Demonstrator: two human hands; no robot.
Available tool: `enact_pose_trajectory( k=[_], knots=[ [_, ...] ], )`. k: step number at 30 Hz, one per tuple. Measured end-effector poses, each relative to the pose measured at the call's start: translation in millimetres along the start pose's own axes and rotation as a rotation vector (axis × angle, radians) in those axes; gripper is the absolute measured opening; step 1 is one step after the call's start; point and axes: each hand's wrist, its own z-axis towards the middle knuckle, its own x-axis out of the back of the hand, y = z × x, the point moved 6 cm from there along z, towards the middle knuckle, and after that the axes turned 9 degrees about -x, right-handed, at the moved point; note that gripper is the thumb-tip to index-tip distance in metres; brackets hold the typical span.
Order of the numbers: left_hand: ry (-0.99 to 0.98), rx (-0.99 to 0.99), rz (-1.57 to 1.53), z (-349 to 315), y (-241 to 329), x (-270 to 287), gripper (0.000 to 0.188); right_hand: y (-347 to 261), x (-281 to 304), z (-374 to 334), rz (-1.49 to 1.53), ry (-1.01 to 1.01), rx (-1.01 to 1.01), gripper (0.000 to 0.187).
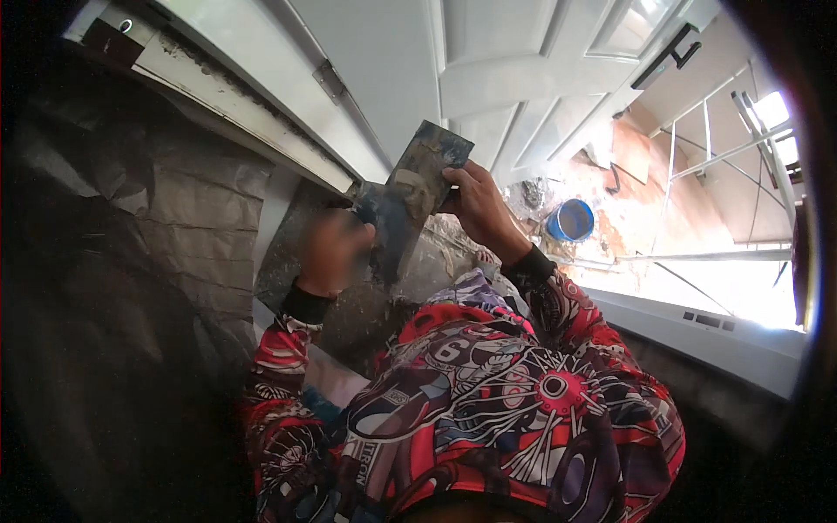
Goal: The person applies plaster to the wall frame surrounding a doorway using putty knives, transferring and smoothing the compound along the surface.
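Note:
My right hand (481, 209) grips the edge of a dark, flat rectangular plate (429, 150), with the thumb on its face. Grey-brown paste, perhaps mortar, is smeared over the plate. Left of it, my left hand (330, 253) is blurred, and its fingers cannot be made out. A dark blue-grey piece (381, 209) lies between the two hands, against the plate's lower part; whether it is a separate tool cannot be told. Both hands are beside the foot of a white door frame (349, 131).
A white panelled door (488, 52) with a black handle (676, 59) stands ahead. On the dusty floor to the right is a blue bucket (572, 220), near a metal-tube frame (697, 161). Dark crumpled sheeting (174, 235) covers the left side. A white sill (697, 336) runs along the lower right.

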Motion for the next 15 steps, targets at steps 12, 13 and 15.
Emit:
enact_pose_trajectory(
  k=[12,13,15],
  knots=[
    [0.302,-0.485,0.273,2,122,18,0.031,20,24,19,-0.881,0.152,0.661,0.046],
    [0.418,-0.447,-0.036,2,128,31,0.034,10,20,25,-0.8,0.032,0.565,0.048],
    [0.486,-0.635,0.118,-7,164,44,0.032,24,27,25,-0.553,-0.075,0.453,0.041]
  ],
)
